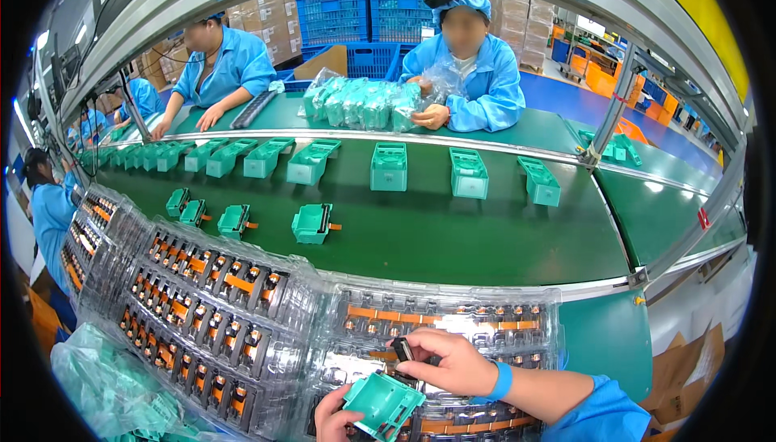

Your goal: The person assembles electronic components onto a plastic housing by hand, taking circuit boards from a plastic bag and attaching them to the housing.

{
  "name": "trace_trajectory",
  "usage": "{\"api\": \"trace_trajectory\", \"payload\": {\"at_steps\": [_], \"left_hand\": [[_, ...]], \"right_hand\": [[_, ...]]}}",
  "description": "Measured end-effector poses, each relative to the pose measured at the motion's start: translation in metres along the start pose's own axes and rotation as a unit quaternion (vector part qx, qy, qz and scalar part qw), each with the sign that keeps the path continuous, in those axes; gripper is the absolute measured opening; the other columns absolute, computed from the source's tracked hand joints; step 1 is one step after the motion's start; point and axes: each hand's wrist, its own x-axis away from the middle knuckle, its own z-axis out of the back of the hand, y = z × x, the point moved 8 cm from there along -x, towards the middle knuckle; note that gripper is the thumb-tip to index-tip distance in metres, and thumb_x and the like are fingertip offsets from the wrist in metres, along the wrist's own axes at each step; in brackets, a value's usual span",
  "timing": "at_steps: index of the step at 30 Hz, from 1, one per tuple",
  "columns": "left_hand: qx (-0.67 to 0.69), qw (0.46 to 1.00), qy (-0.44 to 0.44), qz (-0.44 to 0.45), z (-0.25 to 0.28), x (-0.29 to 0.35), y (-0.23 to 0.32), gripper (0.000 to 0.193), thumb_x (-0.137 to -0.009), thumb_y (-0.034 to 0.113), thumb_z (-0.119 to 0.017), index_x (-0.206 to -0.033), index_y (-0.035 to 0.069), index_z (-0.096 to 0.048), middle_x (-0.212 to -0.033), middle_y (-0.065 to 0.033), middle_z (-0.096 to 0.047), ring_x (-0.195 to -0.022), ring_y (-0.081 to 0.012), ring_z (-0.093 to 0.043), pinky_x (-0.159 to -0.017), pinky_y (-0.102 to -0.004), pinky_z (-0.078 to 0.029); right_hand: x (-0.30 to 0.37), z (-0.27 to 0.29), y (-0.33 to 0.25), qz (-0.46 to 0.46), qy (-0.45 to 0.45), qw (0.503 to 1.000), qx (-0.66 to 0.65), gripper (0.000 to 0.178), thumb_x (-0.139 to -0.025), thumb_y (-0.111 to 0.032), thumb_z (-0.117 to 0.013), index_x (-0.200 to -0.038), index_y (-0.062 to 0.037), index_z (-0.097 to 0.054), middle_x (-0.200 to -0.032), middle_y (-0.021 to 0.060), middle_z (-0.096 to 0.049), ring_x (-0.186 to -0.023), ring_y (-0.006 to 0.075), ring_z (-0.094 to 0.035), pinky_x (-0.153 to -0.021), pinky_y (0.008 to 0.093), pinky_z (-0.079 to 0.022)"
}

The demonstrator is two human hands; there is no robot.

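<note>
The right hand (449, 361) is reaching leftward, fingertips pinching closed, blue band at the wrist; the left hand (335, 419) is curling upward, gripping.

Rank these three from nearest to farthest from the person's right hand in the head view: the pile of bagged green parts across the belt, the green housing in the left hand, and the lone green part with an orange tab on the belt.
Measured from the right hand:
1. Green housing, just below-left, held by the left hand.
2. Green part with orange tab, mid-belt, up and left.
3. Pile of bagged green parts, far side of the belt.
</note>
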Motion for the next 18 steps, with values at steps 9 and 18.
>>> {"api": "trace_trajectory", "payload": {"at_steps": [9,18], "left_hand": [[-0.087,0.996,-0.005,-0.018,0.000,0.004,0.000,0.051,-0.067,-0.008,-0.067,-0.109,0.004,-0.041,-0.131,-0.0159,-0.030,-0.116,-0.0295,-0.046,-0.093,-0.0379,-0.042],[-0.124,0.991,-0.007,-0.039,-0.003,0.000,0.011,0.054,-0.068,-0.007,-0.069,-0.111,0.004,-0.039,-0.130,-0.0169,-0.032,-0.114,-0.0286,-0.047,-0.090,-0.0364,-0.044]], "right_hand": [[0.003,0.000,0.009,-0.026,0.018,0.998,-0.061,0.032,-0.082,-0.014,-0.068,-0.108,-0.0001,-0.056,-0.079,0.0023,-0.057,-0.068,0.0066,-0.053,-0.058,0.0223,-0.045],[0.005,-0.002,0.015,-0.059,0.032,0.979,-0.193,0.030,-0.084,-0.008,-0.064,-0.111,-0.0009,-0.055,-0.096,0.0045,-0.057,-0.079,0.0062,-0.054,-0.069,0.0225,-0.047]]}}
